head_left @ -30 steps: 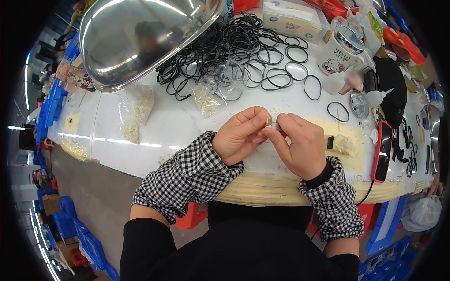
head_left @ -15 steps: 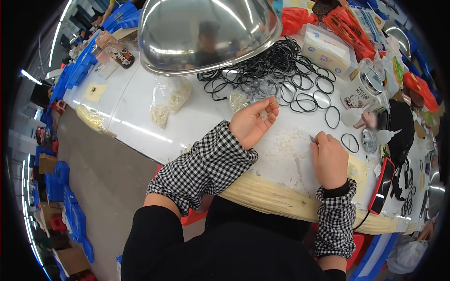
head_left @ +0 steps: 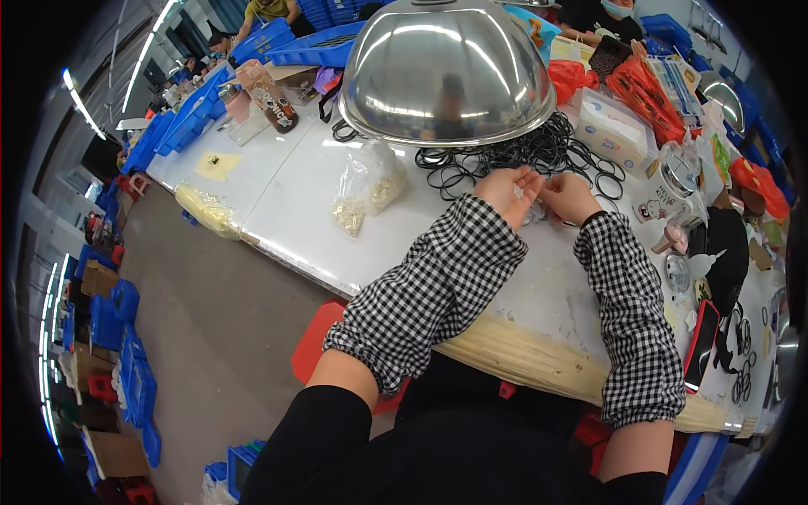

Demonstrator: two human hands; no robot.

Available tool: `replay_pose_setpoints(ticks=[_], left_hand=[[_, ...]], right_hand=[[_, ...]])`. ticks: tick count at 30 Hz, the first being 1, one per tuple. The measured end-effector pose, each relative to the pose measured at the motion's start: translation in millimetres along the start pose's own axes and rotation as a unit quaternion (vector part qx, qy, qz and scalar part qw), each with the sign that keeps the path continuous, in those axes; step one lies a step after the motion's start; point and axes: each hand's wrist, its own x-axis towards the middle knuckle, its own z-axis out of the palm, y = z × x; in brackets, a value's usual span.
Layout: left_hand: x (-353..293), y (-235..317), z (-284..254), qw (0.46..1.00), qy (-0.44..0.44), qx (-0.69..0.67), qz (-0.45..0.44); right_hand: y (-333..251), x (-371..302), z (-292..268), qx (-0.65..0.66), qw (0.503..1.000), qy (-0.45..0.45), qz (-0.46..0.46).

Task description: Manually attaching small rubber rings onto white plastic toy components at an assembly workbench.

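My left hand [head_left: 505, 194] is held palm up and cupped over the table, with several small white pieces [head_left: 518, 192] in it. Close against its fingertips is my right hand [head_left: 569, 199], its thumb and fingers pinched together; whatever they grip is too small to make out. Black rubber rings [head_left: 454, 178] lie in a tangled heap just beyond both hands. Left of my hands, clear plastic bags [head_left: 368, 187] of small cream-coloured pieces rest on the white table [head_left: 290, 206].
A large shiny metal dome [head_left: 446, 76] stands over the back of the heap. To the right are a tissue box [head_left: 616, 130], a lidded white cup [head_left: 665, 189], a black pouch [head_left: 725, 252] and a red-edged phone [head_left: 701, 345]. Yellowish wrapping [head_left: 522, 352] covers the table's front edge.
My right hand has moved up and left from the table to meet my left hand's fingertips. The view has tilted up, showing more of the dome and people beyond.
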Motion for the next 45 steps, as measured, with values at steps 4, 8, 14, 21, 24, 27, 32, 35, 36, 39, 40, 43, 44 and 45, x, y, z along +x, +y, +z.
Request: replay_pose_setpoints(ticks=[4,8,14,21,24,27,32,35,36,39,40,43,44,45], left_hand=[[8.4,-1.1,2.0,0.999,0.038,0.016,0.005],[8.3,-3.3,16.9,0.996,0.038,0.061,0.046],[21.0,-7.2,18.1,0.996,0.051,0.061,0.041],[16.8,10.7,36.2,0.991,0.085,0.107,-0.002],[25.7,22.2,33.7,0.976,0.058,0.209,0.003],[35.1,53.2,11.9,0.935,-0.01,0.353,-0.034],[3.8,54.7,23.2,0.924,-0.019,0.375,-0.071],[-4.7,54.0,29.0,0.907,-0.045,0.412,-0.07],[-9.1,51.0,31.7,0.916,-0.06,0.39,-0.077],[-21.4,42.1,40.4,0.926,-0.068,0.367,-0.059],[-21.4,40.1,40.1,0.932,-0.055,0.356,-0.047],[-24.0,34.8,30.7,0.92,-0.089,0.381,-0.002],[-25.3,31.2,31.4,0.919,-0.049,0.39,0.032],[-23.5,30.4,28.2,0.92,-0.061,0.386,0.04]], right_hand=[[-15.4,0.1,4.9,0.052,0.998,0.021,0.007],[-19.8,-0.1,2.6,-0.116,0.984,0.113,-0.078],[-17.4,3.9,-9.0,-0.024,0.991,0.11,-0.074],[-33.2,6.1,2.8,-0.018,0.992,0.09,-0.086],[-37.0,5.3,-7.1,0.004,0.995,0.075,-0.065],[-43.5,5.8,-4.8,0.034,0.995,0.052,-0.074],[-39.6,0.9,4.0,0.039,0.995,0.034,-0.085],[-41.8,-6.0,-1.2,0.056,0.995,0.019,-0.076],[-38.5,-6.7,-3.1,0.067,0.995,0.021,-0.073],[-29.5,-7.5,-10.2,0.1,0.992,0.013,-0.074],[-26.0,-10.4,-11.0,0.128,0.99,0.002,-0.065],[-16.1,-21.8,-14.2,0.14,0.989,0.014,-0.047],[-12.1,-26.9,-14.9,0.132,0.99,0.025,-0.043],[-7.5,-31.5,-18.8,0.106,0.992,0.035,-0.064]])
